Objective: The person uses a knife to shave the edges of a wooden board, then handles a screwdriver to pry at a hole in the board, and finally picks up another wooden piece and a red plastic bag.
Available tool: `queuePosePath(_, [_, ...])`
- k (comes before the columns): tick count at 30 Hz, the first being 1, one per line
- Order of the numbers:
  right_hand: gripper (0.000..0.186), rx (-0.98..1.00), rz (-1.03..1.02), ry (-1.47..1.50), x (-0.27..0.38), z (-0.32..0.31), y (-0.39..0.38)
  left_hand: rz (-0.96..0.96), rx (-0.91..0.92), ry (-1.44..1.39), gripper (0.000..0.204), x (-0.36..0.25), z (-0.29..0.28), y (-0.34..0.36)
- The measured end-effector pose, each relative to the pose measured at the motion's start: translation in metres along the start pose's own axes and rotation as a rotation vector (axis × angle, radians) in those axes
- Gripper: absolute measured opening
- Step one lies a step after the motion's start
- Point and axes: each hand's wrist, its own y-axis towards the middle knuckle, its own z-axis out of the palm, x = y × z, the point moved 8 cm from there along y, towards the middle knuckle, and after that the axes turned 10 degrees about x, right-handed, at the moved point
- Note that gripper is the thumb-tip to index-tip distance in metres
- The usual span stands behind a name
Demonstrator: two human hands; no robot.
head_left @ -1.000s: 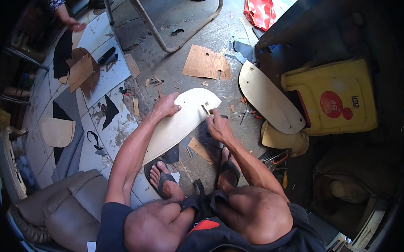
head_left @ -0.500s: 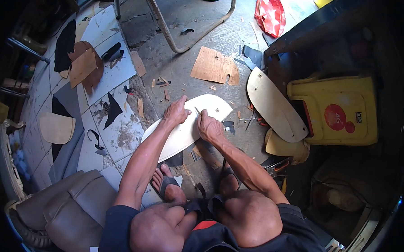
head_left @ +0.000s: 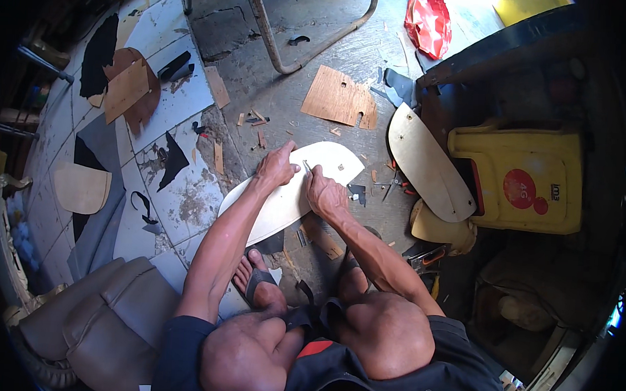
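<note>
Seen from above, squatting on a littered concrete floor [head_left: 290, 90]. Left hand [head_left: 276, 169] pressed flat, fingers spread, on a pale cut-out board [head_left: 285, 198] lying on the floor just ahead of the sandalled feet. Right hand [head_left: 326, 192] right beside it on the same board, grip closed together around a thin pointed tool [head_left: 306, 167], tip touching the board's surface between the two hands; kind of tool too small to tell. Board long and rounded, running from lower left to upper right, wider end with a small hole near the right hand.

Further up the floor, a brown plywood piece [head_left: 338, 97] with a notch, wood scraps scattered around it. To the right, a second pale curved panel [head_left: 429, 166] leaning by a yellow plastic container [head_left: 520, 180]. Red crumpled bag [head_left: 427, 22] near the top. Metal tube frame [head_left: 291, 44] bending across the upper floor. To the left, tiled patches [head_left: 181, 183] with dark offcuts and rounded brown shapes; grey cushion [head_left: 98, 319] at lower left
</note>
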Motion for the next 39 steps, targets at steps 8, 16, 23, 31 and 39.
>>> queuePosePath(8, [0.029, 0.005, -0.022, -0.033, 0.000, 0.000, 0.001, -0.026, 0.002, 0.007, 0.047, -0.004, 0.000, -0.001])
queuePosePath(16, [0.025, 0.017, -0.031, -0.087, -0.001, 0.004, 0.008, -0.026, 0.004, 0.013, 0.046, -0.005, 0.000, -0.002])
queuePosePath(23, [0.023, 0.116, -0.108, -0.119, -0.002, 0.000, 0.024, -0.051, 0.026, 0.029, 0.048, 0.001, 0.005, 0.011])
queuePosePath(31, [0.027, 0.251, -0.057, -0.292, 0.018, -0.010, 0.037, -0.084, 0.019, 0.023, 0.047, 0.005, 0.004, 0.014])
queuePosePath(39, [0.026, 0.280, 0.009, -0.264, 0.011, 0.011, 0.029, -0.101, 0.030, 0.024, 0.045, 0.011, 0.013, 0.011])
